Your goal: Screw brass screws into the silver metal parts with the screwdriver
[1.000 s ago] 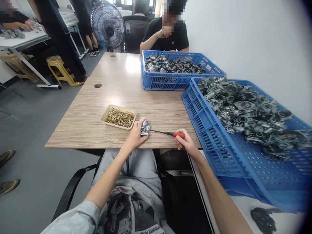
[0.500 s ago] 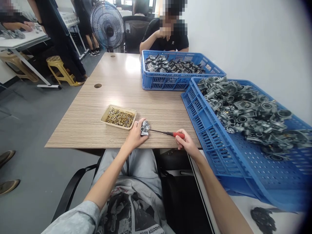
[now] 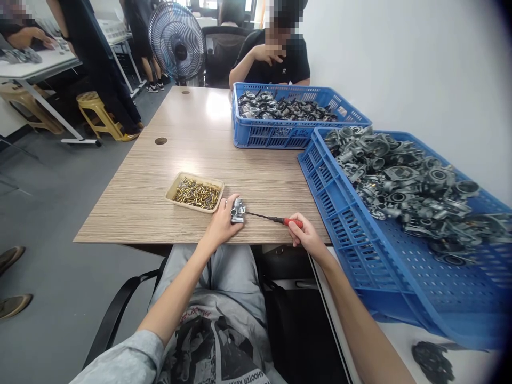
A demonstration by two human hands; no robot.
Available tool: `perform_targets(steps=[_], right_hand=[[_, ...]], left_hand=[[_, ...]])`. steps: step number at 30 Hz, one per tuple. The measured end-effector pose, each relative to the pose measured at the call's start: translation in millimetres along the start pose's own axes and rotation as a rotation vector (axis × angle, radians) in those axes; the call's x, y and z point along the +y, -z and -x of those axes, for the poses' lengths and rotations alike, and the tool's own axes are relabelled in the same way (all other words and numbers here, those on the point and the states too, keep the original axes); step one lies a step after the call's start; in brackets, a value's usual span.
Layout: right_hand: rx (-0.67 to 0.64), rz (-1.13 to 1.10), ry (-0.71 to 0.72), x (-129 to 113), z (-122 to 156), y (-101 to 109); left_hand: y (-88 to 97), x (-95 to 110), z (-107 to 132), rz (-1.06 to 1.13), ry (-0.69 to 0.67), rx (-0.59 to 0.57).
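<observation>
My left hand (image 3: 221,222) grips a small grey metal casting (image 3: 238,210) and holds it down on the wooden table (image 3: 168,181) near the front edge. My right hand (image 3: 307,235) is closed on a red-handled screwdriver (image 3: 280,219), and its thin shaft runs left with the tip at the casting. A shallow beige tray (image 3: 195,192) full of small brass screws sits just left of the casting, close to my left hand.
A tilted blue crate (image 3: 384,256) heaped with grey castings lies at my right. A second blue crate (image 3: 288,114) of metal parts stands farther back, with a seated person behind it. A floor fan (image 3: 177,40), yellow stools and other people fill the back left.
My hands, the casting and the screwdriver stay in place. The seated person's hand has shifted slightly near the face.
</observation>
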State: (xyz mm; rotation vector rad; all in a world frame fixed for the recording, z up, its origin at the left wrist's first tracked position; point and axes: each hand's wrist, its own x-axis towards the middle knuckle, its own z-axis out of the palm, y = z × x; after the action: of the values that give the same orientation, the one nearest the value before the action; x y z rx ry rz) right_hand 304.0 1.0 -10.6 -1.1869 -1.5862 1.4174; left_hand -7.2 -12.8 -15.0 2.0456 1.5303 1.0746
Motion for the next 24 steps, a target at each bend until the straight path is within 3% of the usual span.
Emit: perform_targets(steps=[24], right_hand=[[0.009,0.014,0.005,-4.9,0.6,-2.1]], left_hand=[[0.4,-0.5,0.1,0.000,-0.006,-0.007]])
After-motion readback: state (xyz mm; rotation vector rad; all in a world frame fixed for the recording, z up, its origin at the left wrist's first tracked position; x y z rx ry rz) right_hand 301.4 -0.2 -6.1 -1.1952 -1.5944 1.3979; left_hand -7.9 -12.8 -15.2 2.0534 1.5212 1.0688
